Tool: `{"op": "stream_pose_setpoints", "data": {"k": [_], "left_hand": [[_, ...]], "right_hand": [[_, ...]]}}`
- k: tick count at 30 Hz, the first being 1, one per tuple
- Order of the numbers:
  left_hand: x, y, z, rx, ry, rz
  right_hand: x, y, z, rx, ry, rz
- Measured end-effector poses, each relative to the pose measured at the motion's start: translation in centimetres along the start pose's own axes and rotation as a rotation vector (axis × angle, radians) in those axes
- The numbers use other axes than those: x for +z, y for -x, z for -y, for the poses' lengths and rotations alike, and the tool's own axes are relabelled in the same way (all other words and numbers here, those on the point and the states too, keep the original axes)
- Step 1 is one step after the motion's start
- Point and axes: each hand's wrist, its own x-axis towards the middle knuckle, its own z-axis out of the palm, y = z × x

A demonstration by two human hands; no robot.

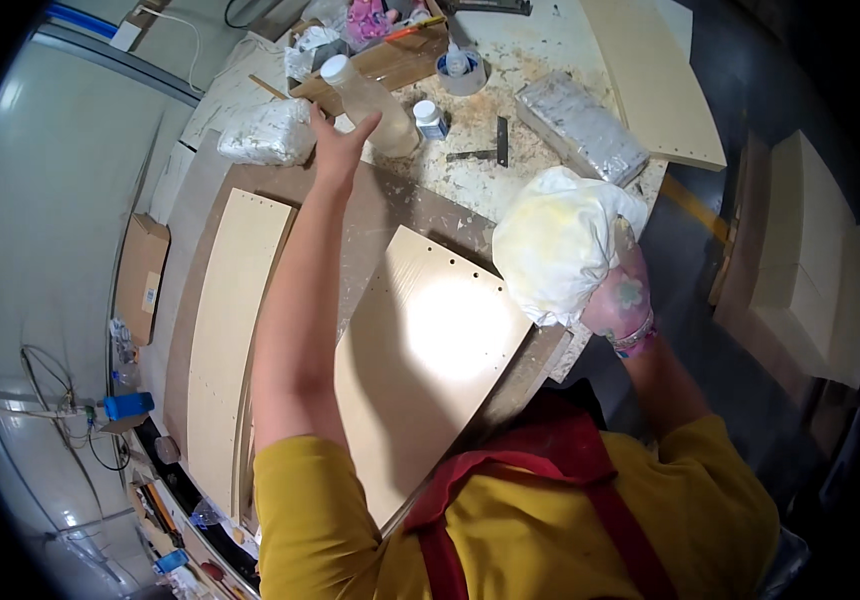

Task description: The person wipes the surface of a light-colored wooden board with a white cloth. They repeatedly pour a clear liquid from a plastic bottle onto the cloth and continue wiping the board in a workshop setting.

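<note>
My bare left hand (341,143) reaches over the far left of the table with its thumb and fingers spread apart. It is right by a clear plastic bottle (387,120) with a white cap, and beside a white plastic-wrapped bundle (262,135); whether it touches either I cannot tell. My right hand (618,300), in a pink patterned glove, grips a large wad of white cloth (555,240) with a yellowish stain. Under the cloth's near left side lies a pale wooden panel (380,370) with holes along its far end.
More pale panels lie at left (235,250) and far right (650,80). Toward the back are a cardboard box (390,68) of odds and ends, a small white bottle (430,120), a tape roll (463,78), a small square (500,145) and a wrapped block (580,125).
</note>
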Motion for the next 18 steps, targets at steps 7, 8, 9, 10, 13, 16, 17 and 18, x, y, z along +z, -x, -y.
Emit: {"op": "stream_pose_setpoints", "data": {"k": [7,8,9,10,13,16,17,18], "left_hand": [[3.0,-2.3,2.4,0.054,0.054,0.112],[2.5,-2.3,2.7,0.062,-0.017,0.098],[1.8,-1.4,2.3,0.069,-0.089,0.057],[1.1,-0.4,1.1,0.086,-0.156,0.022],[-2.3,2.3,0.1,0.183,-0.091,-0.108],[-6.5,6.6,-6.1,0.252,-0.043,-0.010],[-7.5,8.2,-8.0,0.314,-0.185,0.048],[-8.1,9.7,-9.4,0.384,-0.332,0.105]], "right_hand": [[-0.9,-1.8,-1.3,0.012,-0.095,0.044],[-1.6,-2.4,-1.5,0.027,-0.140,0.106],[-1.9,-2.7,-1.4,0.044,-0.181,0.167],[-1.5,-3.1,-1.0,0.088,-0.243,0.191],[-0.6,-3.5,-0.4,0.077,-0.226,0.179],[1.6,-3.4,0.1,0.014,0.008,0.042],[2.1,-3.7,-0.4,0.025,0.002,-0.041],[2.3,-4.0,-1.0,0.031,-0.012,-0.120]]}}
